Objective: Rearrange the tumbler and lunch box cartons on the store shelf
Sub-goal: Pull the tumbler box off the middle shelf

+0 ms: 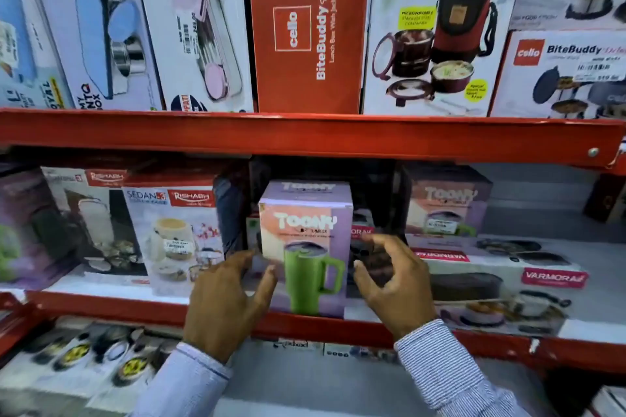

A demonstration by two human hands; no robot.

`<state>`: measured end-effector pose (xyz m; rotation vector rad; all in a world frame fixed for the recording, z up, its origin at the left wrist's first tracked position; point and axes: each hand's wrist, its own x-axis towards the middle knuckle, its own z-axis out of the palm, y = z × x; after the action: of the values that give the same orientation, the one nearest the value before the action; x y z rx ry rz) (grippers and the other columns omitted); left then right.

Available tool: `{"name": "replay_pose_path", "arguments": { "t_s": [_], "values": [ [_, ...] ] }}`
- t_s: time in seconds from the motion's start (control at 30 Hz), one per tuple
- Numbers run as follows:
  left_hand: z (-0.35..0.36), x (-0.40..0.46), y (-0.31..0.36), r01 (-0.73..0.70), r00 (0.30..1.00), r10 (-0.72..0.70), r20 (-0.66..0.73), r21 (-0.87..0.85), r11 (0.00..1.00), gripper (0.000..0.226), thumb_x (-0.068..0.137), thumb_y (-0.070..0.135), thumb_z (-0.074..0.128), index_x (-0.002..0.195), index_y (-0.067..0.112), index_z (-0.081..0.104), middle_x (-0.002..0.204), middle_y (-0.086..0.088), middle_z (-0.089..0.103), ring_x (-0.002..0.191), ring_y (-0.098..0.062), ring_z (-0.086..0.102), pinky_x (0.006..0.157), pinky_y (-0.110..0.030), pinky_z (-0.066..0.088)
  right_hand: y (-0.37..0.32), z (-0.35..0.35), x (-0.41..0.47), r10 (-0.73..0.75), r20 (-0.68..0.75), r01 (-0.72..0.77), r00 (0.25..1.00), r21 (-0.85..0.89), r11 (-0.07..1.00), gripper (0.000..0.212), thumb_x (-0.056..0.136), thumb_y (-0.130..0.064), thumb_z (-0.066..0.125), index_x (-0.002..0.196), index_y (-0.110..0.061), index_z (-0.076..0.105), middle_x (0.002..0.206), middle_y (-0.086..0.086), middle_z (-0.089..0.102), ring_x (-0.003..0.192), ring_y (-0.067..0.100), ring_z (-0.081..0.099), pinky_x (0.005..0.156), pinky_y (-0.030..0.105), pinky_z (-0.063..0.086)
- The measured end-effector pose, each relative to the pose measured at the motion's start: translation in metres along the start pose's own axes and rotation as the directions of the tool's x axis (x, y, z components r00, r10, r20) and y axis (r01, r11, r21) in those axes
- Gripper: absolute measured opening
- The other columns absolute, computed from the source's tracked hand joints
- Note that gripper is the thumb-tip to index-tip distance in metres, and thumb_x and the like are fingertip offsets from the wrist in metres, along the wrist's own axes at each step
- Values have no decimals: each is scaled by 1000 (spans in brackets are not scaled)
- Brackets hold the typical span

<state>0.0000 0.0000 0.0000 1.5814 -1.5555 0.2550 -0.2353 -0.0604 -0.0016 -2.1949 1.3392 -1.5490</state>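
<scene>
A: Red store shelf (305,323) in front of us. Our left hand (225,301) is spread, fingertips against the Toony tumbler carton's (306,247) left side.

B: Yep, and our right hand (393,281) is curled open just beside its right side, gripping nothing. The carton's upright at the shelf's front edge; another Toony carton (447,206) sits further back right.

A lilac Toony tumbler carton (306,247), printed with a green handled tumbler, stands upright at the front edge of the middle shelf (305,323). A second Toony carton (447,205) stands farther back to its right, on flat Varmora lunch box cartons (501,276). Rishabh Sedan lunch box cartons (176,234) stand to its left.
</scene>
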Motion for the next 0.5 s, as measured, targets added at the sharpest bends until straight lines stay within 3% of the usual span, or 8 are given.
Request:
{"name": "replay_pose_path", "arguments": {
  "t_s": [0.1, 0.2, 0.27, 0.37, 0.5],
  "values": [
    [19, 1, -12, 92, 993, -82, 88, -119, 989, 33, 79, 44, 63, 99, 18, 68, 77, 8, 69, 75, -20, 74, 59, -16, 44, 2, 11, -1, 219, 164, -243, 962, 150, 958, 55, 76, -27, 79, 127, -21, 60, 118, -6, 67, 106, 9, 64, 96, 32, 54],
    [32, 0, -17, 174, 977, -136, 165, -241, 955, 41, 80, 48, 67, 108, 19, 64, 98, 2, 78, 85, -15, 76, 74, -31, 62, 2, 14, -1, 261, 260, -321, 930, 226, 920, 54, 77, -24, 80, 128, -23, 60, 115, -10, 68, 96, -8, 63, 91, 21, 54],
    [35, -5, -18, 156, 985, -124, 120, -322, 934, 33, 83, 38, 75, 110, 23, 66, 99, 4, 79, 87, -9, 76, 77, -38, 66, 3, 12, -3, 234, 241, -297, 942, 273, 915, 52, 78, -23, 80, 125, -31, 61, 115, -13, 70, 97, -13, 63, 94, 23, 56],
    [28, -15, -10, 113, 993, -110, 31, -436, 893, 41, 81, 31, 77, 120, 21, 67, 94, 11, 80, 87, -3, 76, 78, -35, 66, 1, 6, -13, 197, 195, -263, 961, 415, 871, 50, 76, -18, 81, 119, -39, 63, 116, -9, 74, 106, 7, 70, 95, 44, 58],
    [4, -33, 13, -13, 992, -48, -113, -485, 874, 42, 78, 25, 79, 117, 13, 67, 94, 7, 79, 83, -7, 76, 75, -31, 65, -13, -17, -34, 66, 33, -74, 997, 446, 892, 50, 75, -24, 79, 121, -34, 63, 117, 1, 73, 110, 24, 69, 91, 53, 57]
  ]
}}
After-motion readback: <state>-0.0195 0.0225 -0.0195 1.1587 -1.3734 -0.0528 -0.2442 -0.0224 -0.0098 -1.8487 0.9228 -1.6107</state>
